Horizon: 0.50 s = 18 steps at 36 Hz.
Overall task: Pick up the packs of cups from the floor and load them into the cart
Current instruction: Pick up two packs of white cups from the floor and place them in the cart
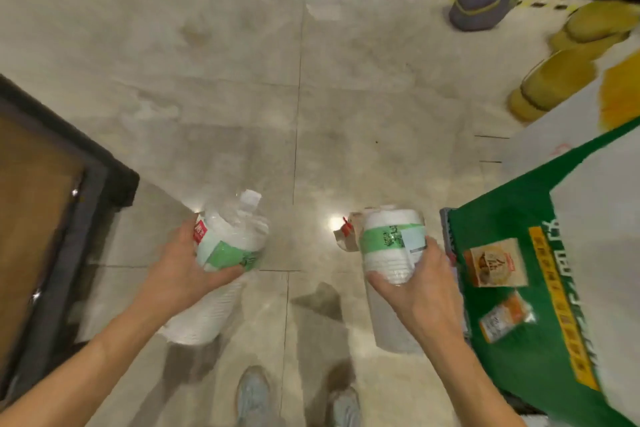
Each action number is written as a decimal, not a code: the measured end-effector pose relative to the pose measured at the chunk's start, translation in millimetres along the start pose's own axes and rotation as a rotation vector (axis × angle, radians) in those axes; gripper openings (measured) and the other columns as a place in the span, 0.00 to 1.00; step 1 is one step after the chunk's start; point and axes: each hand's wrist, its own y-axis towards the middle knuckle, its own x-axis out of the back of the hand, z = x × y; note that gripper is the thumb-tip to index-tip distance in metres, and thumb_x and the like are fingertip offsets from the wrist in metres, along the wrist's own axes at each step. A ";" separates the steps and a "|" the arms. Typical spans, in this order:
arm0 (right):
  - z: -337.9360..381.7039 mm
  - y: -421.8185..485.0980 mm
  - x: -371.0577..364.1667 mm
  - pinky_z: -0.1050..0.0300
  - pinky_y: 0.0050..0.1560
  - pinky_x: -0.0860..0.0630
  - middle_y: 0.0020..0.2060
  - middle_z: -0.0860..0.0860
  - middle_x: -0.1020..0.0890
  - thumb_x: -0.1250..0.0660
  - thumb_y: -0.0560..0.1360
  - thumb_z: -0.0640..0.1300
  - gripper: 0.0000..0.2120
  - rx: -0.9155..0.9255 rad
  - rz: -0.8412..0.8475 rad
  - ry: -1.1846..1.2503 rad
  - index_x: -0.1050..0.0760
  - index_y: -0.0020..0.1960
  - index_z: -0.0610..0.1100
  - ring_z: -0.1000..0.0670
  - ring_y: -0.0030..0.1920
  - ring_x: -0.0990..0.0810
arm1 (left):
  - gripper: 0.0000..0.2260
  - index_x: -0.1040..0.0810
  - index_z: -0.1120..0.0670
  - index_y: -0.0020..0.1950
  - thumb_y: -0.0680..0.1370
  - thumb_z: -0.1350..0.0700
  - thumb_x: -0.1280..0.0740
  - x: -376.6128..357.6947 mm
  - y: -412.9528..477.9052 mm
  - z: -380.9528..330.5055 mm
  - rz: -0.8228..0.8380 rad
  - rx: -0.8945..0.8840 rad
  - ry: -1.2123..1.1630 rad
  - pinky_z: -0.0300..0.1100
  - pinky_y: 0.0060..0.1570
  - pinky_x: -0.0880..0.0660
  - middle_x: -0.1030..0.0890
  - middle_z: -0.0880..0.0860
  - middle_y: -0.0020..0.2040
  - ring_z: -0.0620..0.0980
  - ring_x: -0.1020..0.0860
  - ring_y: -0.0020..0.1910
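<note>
Packs of cups fill both your hands. Your left hand [180, 267] has its fingers wrapped round the left pack [225, 250], a clear plastic sleeve of white cups with a green band and a red tag at its near-left edge; the sleeve runs down and back under your wrist, clear of the floor [242, 80]. Your right hand [420, 282] grips the right pack [389, 243] the same way, thumb on its near-left side and fingers round the right, with the green band and a pale label just above your knuckles. A twisted plastic end with a red tie sticks out on that pack's left. Both packs are held up above the tiled floor, well apart from each other.

Left of you stands a dark-framed cart [86, 204] with a brown bed. At right lies a green sack [512, 288] printed with yellow and white, just beside your right hand. Your shoes [254, 395] show near the bottom. Far right there is another person's grey shoe [481, 2] and some yellow slippers [561, 73].
</note>
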 end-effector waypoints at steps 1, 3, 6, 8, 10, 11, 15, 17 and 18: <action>23.2 -14.8 28.0 0.41 0.51 0.19 0.61 0.46 0.23 0.24 0.61 0.70 0.52 0.038 0.005 0.009 0.39 0.74 0.45 0.43 0.57 0.21 | 0.39 0.31 0.44 0.66 0.59 0.43 0.16 29.3 -21.6 -12.5 -0.018 0.024 -0.062 0.46 0.48 0.25 0.22 0.40 0.51 0.47 0.21 0.51; 68.3 -44.4 81.7 0.42 0.51 0.19 0.61 0.47 0.23 0.26 0.61 0.72 0.52 0.114 0.018 0.034 0.39 0.74 0.47 0.44 0.57 0.21 | 0.39 0.32 0.41 0.65 0.59 0.42 0.16 87.4 -65.1 -36.0 -0.065 0.074 -0.175 0.50 0.54 0.23 0.21 0.40 0.54 0.45 0.21 0.53; 131.4 -87.8 154.0 0.43 0.50 0.19 0.61 0.50 0.24 0.26 0.60 0.72 0.51 0.217 0.035 0.068 0.39 0.74 0.49 0.45 0.57 0.21 | 0.42 0.35 0.42 0.68 0.60 0.46 0.16 168.0 -133.8 -68.5 -0.176 0.120 -0.340 0.48 0.57 0.25 0.23 0.40 0.57 0.43 0.22 0.55; 170.6 -115.7 194.1 0.45 0.52 0.20 0.61 0.50 0.24 0.26 0.61 0.71 0.50 0.309 0.044 0.086 0.38 0.74 0.48 0.46 0.57 0.22 | 0.43 0.35 0.43 0.68 0.58 0.44 0.17 215.7 -179.1 -85.8 -0.251 0.150 -0.410 0.46 0.55 0.25 0.23 0.40 0.58 0.42 0.22 0.55; 207.0 -143.0 226.6 0.46 0.55 0.22 0.64 0.50 0.25 0.26 0.62 0.70 0.50 0.403 0.069 0.090 0.39 0.75 0.48 0.45 0.60 0.22 | 0.45 0.35 0.45 0.68 0.57 0.42 0.17 256.8 -222.3 -96.7 -0.326 0.177 -0.468 0.45 0.52 0.24 0.23 0.42 0.58 0.42 0.22 0.54; 222.0 -156.3 239.7 0.46 0.56 0.22 0.65 0.50 0.25 0.26 0.62 0.70 0.51 0.445 0.079 0.094 0.39 0.75 0.48 0.45 0.62 0.23 | 0.45 0.34 0.47 0.69 0.57 0.42 0.16 273.7 -244.0 -99.5 -0.371 0.190 -0.497 0.45 0.51 0.24 0.22 0.44 0.58 0.42 0.22 0.52; 270.0 -209.2 273.9 0.44 0.55 0.21 0.64 0.49 0.24 0.28 0.59 0.72 0.51 0.636 0.101 0.118 0.37 0.74 0.48 0.44 0.62 0.23 | 0.50 0.31 0.50 0.68 0.51 0.36 0.17 320.7 -333.1 -97.9 -0.583 0.243 -0.600 0.46 0.51 0.23 0.20 0.47 0.57 0.45 0.20 0.51; 290.3 -236.9 282.7 0.43 0.55 0.21 0.62 0.49 0.24 0.28 0.59 0.72 0.50 0.761 0.138 0.152 0.36 0.73 0.48 0.45 0.60 0.23 | 0.44 0.31 0.50 0.66 0.56 0.41 0.16 329.8 -380.4 -95.0 -0.671 0.270 -0.658 0.40 0.44 0.24 0.20 0.44 0.54 0.43 0.21 0.49; 299.8 -252.6 285.6 0.42 0.55 0.21 0.62 0.48 0.24 0.27 0.59 0.71 0.49 0.828 0.161 0.159 0.36 0.72 0.47 0.44 0.60 0.23 | 0.39 0.31 0.49 0.66 0.61 0.46 0.17 331.8 -405.0 -94.2 -0.717 0.280 -0.681 0.36 0.41 0.26 0.21 0.42 0.52 0.40 0.22 0.47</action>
